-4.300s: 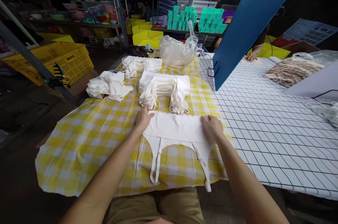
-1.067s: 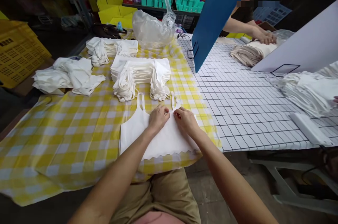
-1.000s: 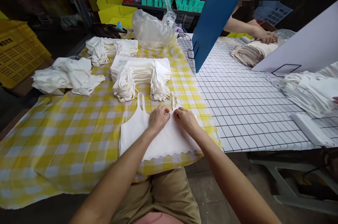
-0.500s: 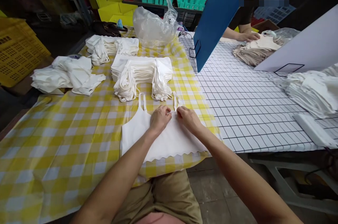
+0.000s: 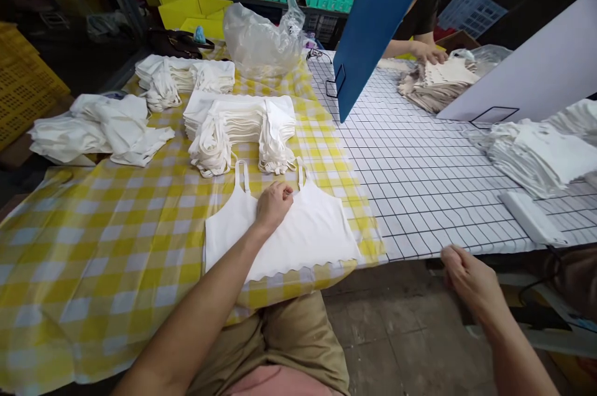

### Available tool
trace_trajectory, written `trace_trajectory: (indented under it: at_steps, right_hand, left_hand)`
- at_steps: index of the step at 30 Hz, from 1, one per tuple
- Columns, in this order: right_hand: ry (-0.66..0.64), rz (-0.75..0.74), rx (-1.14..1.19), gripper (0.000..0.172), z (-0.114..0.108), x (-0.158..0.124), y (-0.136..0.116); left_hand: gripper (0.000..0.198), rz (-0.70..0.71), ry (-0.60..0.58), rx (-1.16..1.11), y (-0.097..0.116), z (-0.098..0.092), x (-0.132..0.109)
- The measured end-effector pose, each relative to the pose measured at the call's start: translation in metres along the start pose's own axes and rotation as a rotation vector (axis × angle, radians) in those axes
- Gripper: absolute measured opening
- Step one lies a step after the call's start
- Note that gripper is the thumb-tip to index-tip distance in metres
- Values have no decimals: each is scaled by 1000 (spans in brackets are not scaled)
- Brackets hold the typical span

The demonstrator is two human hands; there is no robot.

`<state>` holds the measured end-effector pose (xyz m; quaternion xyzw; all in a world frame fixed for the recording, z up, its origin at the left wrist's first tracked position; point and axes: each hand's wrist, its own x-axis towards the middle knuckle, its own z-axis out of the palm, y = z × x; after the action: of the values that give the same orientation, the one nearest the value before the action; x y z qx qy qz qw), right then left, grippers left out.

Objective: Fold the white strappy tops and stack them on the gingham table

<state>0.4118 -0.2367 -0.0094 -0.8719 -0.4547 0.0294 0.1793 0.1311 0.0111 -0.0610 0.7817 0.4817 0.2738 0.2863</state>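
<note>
A white camisole (image 5: pixel 303 231) lies flat in front of me, its two thin straps pointing away and its wavy hem near the table edge. My left hand (image 5: pixel 275 206) rests over the middle of its neckline, fingers curled closed; what they pinch, if anything, cannot be made out. My right hand (image 5: pixel 471 278) is off the garment, beyond the table's front edge on the right, with its fingers folded in. Whatever it might hold is hidden. Just past the camisole sits a neat stack of white camisoles (image 5: pixel 242 119) with bunched straps.
Another folded white stack (image 5: pixel 186 76) and a loose white pile (image 5: pixel 102 128) lie left. A plastic bag (image 5: pixel 263 38) stands behind. A blue panel (image 5: pixel 368 29) and a white panel (image 5: pixel 527 66) rise on the right. A co-worker's hand (image 5: pixel 431 53) touches beige garments (image 5: pixel 438 79).
My right hand has left the camisole's neckline and moved right, past the table edge. My left hand stays at the neckline. The view has shifted slightly.
</note>
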Motion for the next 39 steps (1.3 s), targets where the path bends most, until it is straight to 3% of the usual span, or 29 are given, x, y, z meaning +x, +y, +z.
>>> trace_trajectory:
  at_steps: [2, 5, 7, 10, 13, 15, 17, 21, 26, 31, 39]
  right_hand:
    - [-92, 197, -59, 35, -4, -16, 35]
    - [105, 238, -123, 13, -2, -36, 68]
    - [198, 306, -160, 16, 2, -44, 72]
    - [196, 363, -199, 25, 5, -46, 60]
    - [262, 146, -168, 16, 8, -38, 37]
    - [270, 43, -183, 22, 13, -29, 19]
    - [272, -42, -194, 29, 20, -21, 0]
    - [256, -387, -124, 25, 37, -3, -41]
    - [6, -805, -72, 29, 52, 13, -80]
    - [-176, -896, 17, 27, 58, 18, -88]
    - [-139, -807, 199, 22, 70, 18, -92]
  left_hand:
    - [12, 1, 19, -17, 0, 0, 1]
    - [13, -77, -17, -107, 2, -6, 3]
    - [18, -146, -78, -211, 2, -18, 1]
    - [24, -138, -76, -274, -1, -49, -14]
    - [24, -45, 3, -170, -14, -87, -46]
    - [26, 9, 36, -39, -30, -110, -74]
    - [29, 68, -10, 79, -50, -126, -103]
    - [36, 207, -152, 198, -80, -140, -145]
    - [34, 252, -249, 202, -87, -146, -152]
    - [26, 236, -323, 177, -86, -154, -141]
    - [21, 209, -232, 85, -86, -143, -139]
